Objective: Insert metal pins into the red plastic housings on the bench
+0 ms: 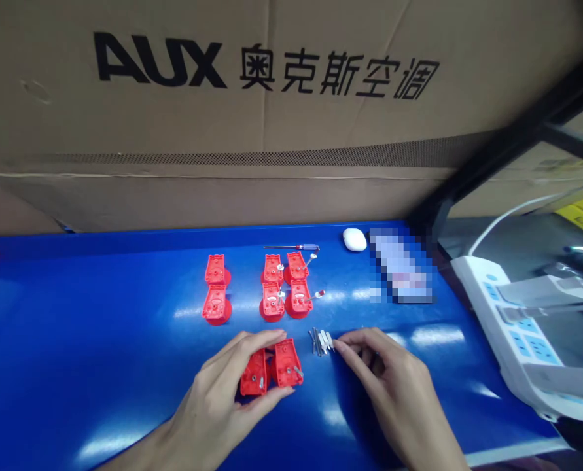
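Note:
My left hand [222, 383] is wrapped round two red plastic housings, a left one [254, 373] and a right one [287, 361], side by side with their hollow faces up. A small metallic piece sticks out of each. My right hand [387, 366] has thumb and forefinger pinched together at the end of a small white plastic piece [329, 339], at the right side of a little pile. Several thin metal screws [315, 341] lie at the pile's left. Just beyond stand more red housings [271, 299]; four-sided rods with white or red ends lean out of some.
A screwdriver [296, 247] lies behind the housings on the blue table [99, 333]. Further right are a white rounded case [354, 239] and a blurred-out flat device [403, 265]. A white power strip [517, 327] with plugs borders the right edge. A large cardboard box [222, 131] stands behind.

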